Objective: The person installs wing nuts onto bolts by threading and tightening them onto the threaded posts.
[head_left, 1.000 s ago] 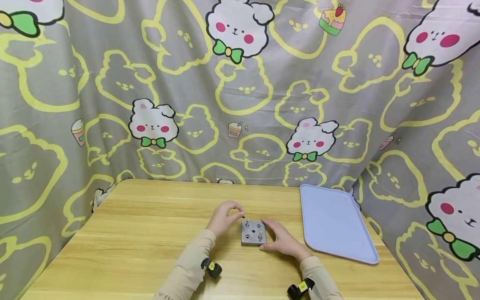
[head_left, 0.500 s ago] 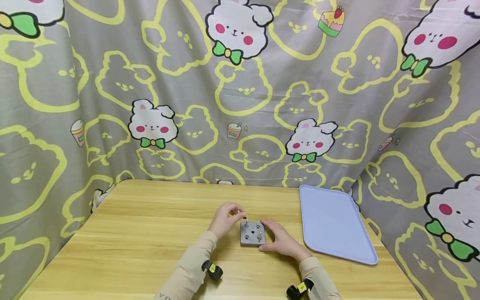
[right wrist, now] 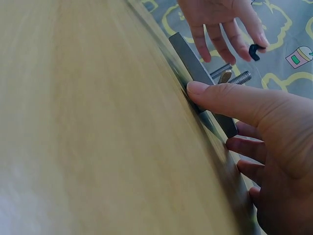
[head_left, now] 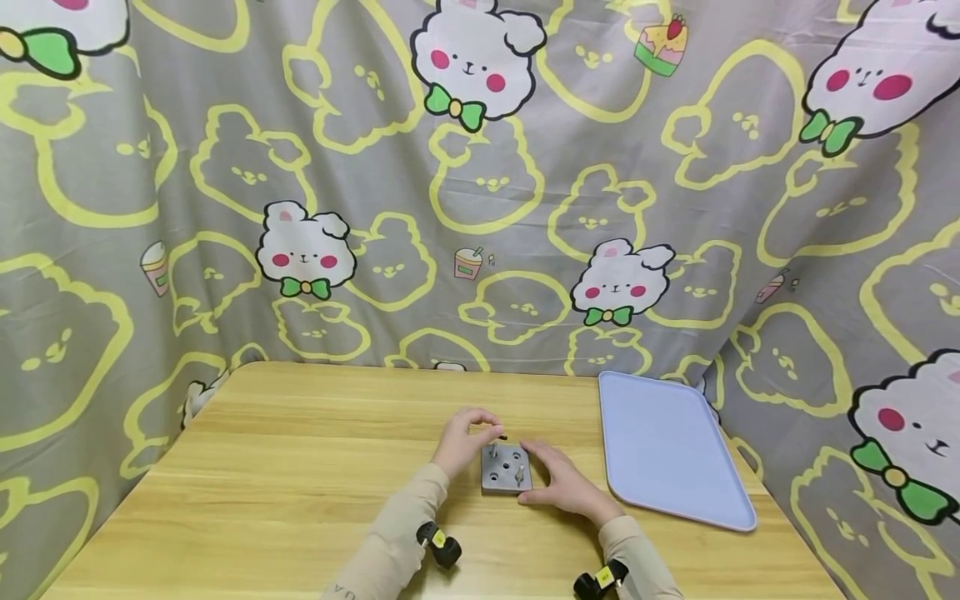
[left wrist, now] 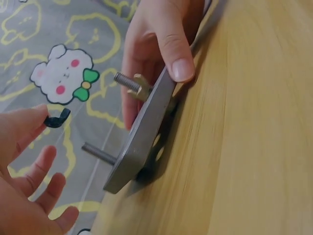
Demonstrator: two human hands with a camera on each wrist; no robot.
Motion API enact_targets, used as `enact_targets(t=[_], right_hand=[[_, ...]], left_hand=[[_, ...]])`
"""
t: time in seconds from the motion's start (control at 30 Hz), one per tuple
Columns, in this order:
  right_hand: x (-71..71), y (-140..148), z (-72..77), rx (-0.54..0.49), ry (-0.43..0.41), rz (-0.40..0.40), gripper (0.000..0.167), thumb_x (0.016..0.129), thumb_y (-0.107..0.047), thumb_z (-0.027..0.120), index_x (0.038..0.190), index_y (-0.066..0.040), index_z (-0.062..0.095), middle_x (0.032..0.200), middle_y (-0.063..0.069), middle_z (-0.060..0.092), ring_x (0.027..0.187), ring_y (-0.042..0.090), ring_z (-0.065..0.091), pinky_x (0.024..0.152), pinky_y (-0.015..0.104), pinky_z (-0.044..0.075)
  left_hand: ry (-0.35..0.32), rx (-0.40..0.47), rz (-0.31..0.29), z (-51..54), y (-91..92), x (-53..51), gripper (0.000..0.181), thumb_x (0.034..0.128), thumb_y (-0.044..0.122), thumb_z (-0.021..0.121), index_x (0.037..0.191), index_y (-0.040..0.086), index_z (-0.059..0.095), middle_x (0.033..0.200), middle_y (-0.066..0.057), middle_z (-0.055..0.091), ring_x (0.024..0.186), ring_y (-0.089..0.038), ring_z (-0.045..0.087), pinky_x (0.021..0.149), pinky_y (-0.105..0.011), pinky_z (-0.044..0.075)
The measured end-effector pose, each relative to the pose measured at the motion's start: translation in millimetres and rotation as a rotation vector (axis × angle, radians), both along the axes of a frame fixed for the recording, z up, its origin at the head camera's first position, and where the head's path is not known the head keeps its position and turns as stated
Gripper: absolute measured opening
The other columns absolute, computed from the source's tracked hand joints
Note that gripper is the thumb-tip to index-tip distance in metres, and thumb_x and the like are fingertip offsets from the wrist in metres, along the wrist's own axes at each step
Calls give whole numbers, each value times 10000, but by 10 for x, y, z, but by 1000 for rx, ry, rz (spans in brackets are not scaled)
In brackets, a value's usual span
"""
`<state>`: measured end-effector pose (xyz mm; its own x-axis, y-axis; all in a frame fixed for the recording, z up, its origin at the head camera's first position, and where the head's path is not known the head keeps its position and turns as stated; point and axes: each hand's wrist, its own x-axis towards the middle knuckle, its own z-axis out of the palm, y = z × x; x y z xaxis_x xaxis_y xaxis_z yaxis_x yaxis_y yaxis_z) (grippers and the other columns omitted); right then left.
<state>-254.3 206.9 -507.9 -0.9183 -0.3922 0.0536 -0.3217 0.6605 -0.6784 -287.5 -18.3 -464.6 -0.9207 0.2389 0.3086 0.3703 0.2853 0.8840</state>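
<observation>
A grey metal block (head_left: 497, 481) with several holes lies near the front middle of the table, two threaded bolts standing up from it. On the bolt nearer my right hand sits a brass wing nut (left wrist: 139, 89); the other bolt (left wrist: 98, 152) is bare. My left hand (head_left: 461, 442) pinches a black wing nut (left wrist: 57, 119) between thumb and index finger, above the block and apart from the bare bolt. Its other fingers are spread. My right hand (head_left: 564, 481) holds the block's right side, with the thumb (right wrist: 210, 95) on the near edge and fingers at the far side.
A pale blue tray (head_left: 675, 450) lies on the right of the wooden table (head_left: 300, 467). Behind and beside the table hangs a grey curtain (head_left: 390, 192) with cartoon prints. Each wrist wears a black camera.
My left hand has shifted to the right with the black wing nut, which now appears just past the bare bolt. The right hand and the block have stayed in place.
</observation>
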Motion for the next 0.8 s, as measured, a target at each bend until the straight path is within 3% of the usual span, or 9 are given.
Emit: enact_targets(t=[0.17,0.4,0.8], right_hand=[[-3,-8,-13,-4,1,5,918,762,-426,801,1493,-81,366,1543,259,325,1447,489,215,1122,719,187],[22,-28,7,-5,7,8,916,761,-404,806,1485,-53,367,1534,282,324,1431,509,232,1116,725,187],[24,-8,43,-13,-5,0,917,762,-402,806,1487,-56,365,1539,276,319,1438,503,223,1129,719,165]], left_hand=[[27,-39,33,-70,55,-19,91,874,191,711,863,102,726,1012,-91,692,1078,-283,586,1011,-497,426],[-12,-87,69,-155,57,-14,100,858,210,732,855,110,725,1045,-110,676,1096,-307,567,1006,-540,412],[-1,-132,68,-159,28,-53,72,856,190,734,861,118,731,1019,-93,688,1066,-290,598,966,-503,463]])
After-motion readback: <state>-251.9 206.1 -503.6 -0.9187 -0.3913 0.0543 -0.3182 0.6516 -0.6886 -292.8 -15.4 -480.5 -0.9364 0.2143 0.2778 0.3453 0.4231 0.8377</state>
